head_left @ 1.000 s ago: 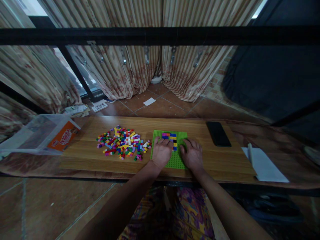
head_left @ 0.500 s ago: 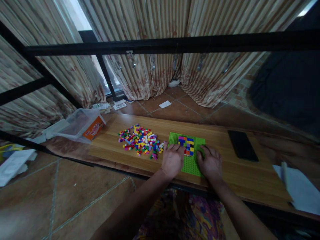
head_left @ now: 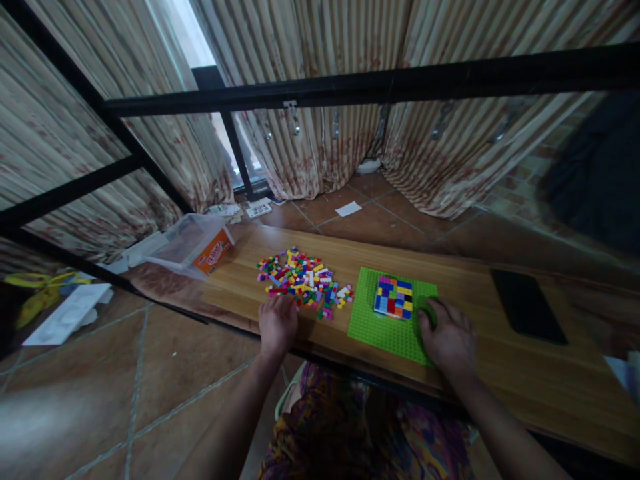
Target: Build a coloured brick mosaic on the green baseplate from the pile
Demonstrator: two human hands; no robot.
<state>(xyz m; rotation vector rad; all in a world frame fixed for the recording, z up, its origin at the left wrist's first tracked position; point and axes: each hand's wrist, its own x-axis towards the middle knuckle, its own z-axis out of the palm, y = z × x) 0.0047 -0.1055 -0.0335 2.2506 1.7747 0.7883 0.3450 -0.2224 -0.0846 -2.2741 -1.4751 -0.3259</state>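
Observation:
A bright green studded baseplate (head_left: 383, 341) lies on the wooden board. On it sits a compact block of colourful toy bricks (head_left: 394, 297), mostly blue, yellow, red, orange and purple. My right hand (head_left: 450, 337) grips the plate's right edge, thumb on the studs and index finger curved along the side. To the left is a loose heap of small toy bricks (head_left: 307, 280). My left hand (head_left: 277, 327) is at the heap's near left edge with its fingers curled down and together. Whatever lies under those fingertips is hidden.
A clear plastic tub (head_left: 183, 247) with an orange label stands at the board's left end. A black phone-like slab (head_left: 527, 305) lies to the right. A black metal bar (head_left: 320, 92) crosses beyond the board, before striped curtains (head_left: 310, 153).
My left hand has left the brick block and moved left to the heap, uncovering the block. My right hand stays at the baseplate's edge. The whole view has shifted.

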